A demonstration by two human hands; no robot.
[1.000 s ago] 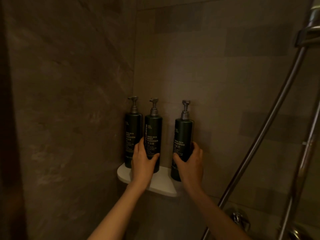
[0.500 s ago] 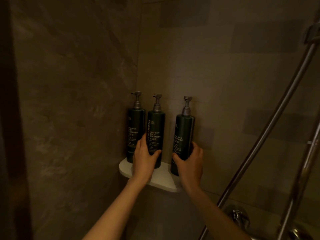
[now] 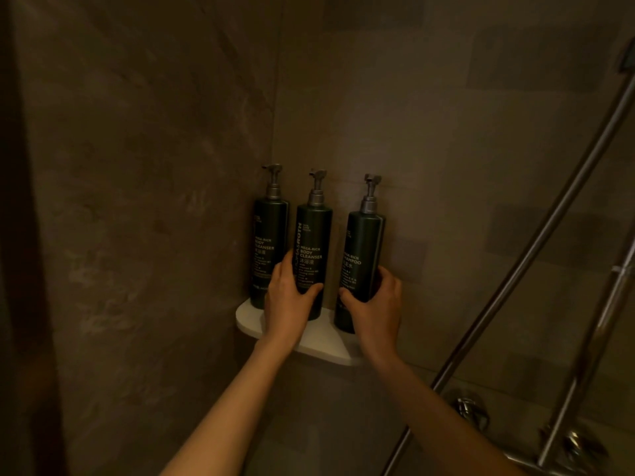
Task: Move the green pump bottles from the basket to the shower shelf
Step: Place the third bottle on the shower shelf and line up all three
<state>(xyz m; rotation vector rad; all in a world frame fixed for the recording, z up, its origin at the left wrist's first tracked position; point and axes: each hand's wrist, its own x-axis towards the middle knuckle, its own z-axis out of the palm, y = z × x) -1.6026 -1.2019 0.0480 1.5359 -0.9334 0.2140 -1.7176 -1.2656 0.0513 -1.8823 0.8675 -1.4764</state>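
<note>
Three dark green pump bottles stand upright on the white corner shower shelf (image 3: 319,341). The left bottle (image 3: 269,242) stands free against the wall. My left hand (image 3: 288,300) is wrapped around the lower part of the middle bottle (image 3: 313,238), labelled body cleanser. My right hand (image 3: 376,304) grips the lower part of the right bottle (image 3: 363,249), labelled shampoo. Both held bottles rest on the shelf. The basket is out of view.
Stone-tiled walls meet in the corner behind the shelf. A metal shower hose (image 3: 536,249) runs diagonally at the right, beside a vertical rail (image 3: 594,338). Chrome tap fittings (image 3: 472,412) sit low on the right wall.
The view has shifted slightly, so the bottles and shelf sit a little differently in frame. Both hands keep their grip on the same two bottles.
</note>
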